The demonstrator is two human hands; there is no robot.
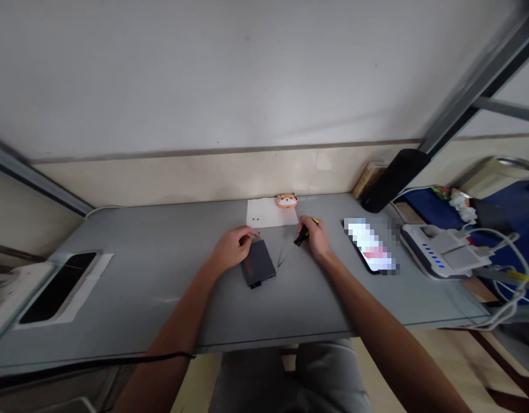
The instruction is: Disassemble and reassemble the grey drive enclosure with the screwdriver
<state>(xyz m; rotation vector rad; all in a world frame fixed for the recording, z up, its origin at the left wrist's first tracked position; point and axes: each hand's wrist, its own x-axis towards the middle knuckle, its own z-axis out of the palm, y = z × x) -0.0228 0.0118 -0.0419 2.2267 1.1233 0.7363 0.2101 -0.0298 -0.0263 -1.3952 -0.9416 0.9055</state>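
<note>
Our left grip (232,248) is loosely spread, its fingers (251,231) arching over the top corner of a dark 2.5-inch solid-state drive (258,265), which lies flat on the grey counter (118,246); we cannot tell whether they press on it. Our right grip (314,238) pinches a small screwdriver (302,235) with a black and yellow handle, its working end angled toward the drive. The drive should handle as a light, stiff, thin slab, smooth enough to skate on the counter, so we would steady it by its long edges, just below the left grip. Between the two grips lie slender tweezers (283,258), easily nudged out of place. Ahead of the grips, a white sheet of paper (264,213) carries two tiny dark specks, perhaps screws, though they are too small to be sure of, with an orange animal figurine (287,201) at its far edge. Beyond the right grip lies a phone (370,244) with a blurred screen.
</note>
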